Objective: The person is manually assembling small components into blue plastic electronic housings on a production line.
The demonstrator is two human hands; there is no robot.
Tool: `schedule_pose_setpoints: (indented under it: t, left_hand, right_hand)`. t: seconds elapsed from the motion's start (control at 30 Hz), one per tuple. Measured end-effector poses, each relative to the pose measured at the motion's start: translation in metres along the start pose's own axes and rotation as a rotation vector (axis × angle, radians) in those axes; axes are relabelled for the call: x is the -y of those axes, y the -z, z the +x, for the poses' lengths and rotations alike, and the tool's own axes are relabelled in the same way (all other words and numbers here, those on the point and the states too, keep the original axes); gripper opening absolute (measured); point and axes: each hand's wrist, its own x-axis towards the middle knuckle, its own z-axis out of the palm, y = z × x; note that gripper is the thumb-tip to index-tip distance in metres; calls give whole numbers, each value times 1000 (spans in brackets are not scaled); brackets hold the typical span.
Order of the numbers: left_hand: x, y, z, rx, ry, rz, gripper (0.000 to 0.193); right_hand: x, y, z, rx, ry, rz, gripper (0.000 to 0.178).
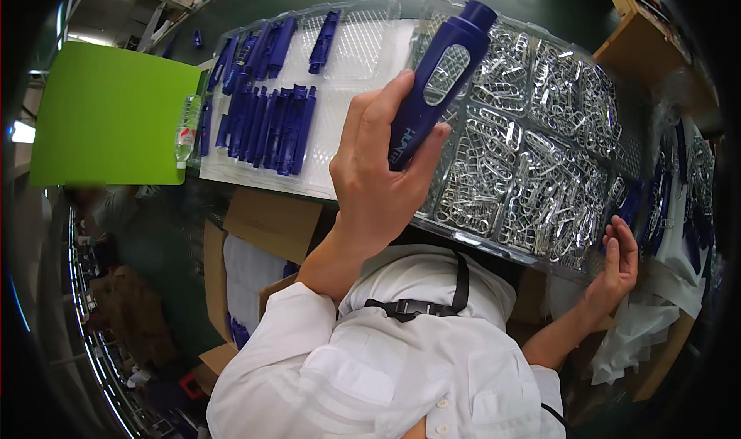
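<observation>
Blue casing (pixel 417 116) with oval window (pixel 446 75), gripped in my left hand (pixel 373 165), stepped neck (pixel 479 15) beyond it; whether my curled right hand (pixel 614 269) holds anything, I cannot tell.

A single wide fisheye view looks from the wearer's head, left of a twin lens, steeply down and forward over the bench, upright and unmirrored. The left fingers (pixel 380 119) sit near its middle, raised close to the lens, with the blue case (pixel 415 119) between them looming large. The right fingers (pixel 624 237) appear smaller, farther from the lens and toward the right rim. Below both sets of fingers, the shirt (pixel 401 362) is seen from above; the tray (pixel 480 242) edge bows between them, and left of the left fingers the room bends.
</observation>
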Motion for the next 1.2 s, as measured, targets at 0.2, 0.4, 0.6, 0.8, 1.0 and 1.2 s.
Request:
schedule_pose_setpoints:
  t: [0.2,0.4,0.6,0.8,1.0,1.2]
  left_hand:
    - [16,9,34,-157,-62,182,54]
    - [17,17,40,-299,50,115,57]
    - [21,25,43,-297,28,146,55]
    - [24,37,56,-336,34,224,55]
    - [22,47,72,-397,41,216,51]
    - [19,53,75,-438,16,200,52]
  right_hand:
    - [-8,2,2,-13,-24,-56,29]
    - [-17,9,1,0,-26,-69,29]
    - [-19,10,3,-14,-29,-62,30]
    - [-20,10,4,-14,-29,-62,30]
    - [-22,10,4,-10,-34,-59,30]
    - [-24,11,2,-5,-25,-35,29]
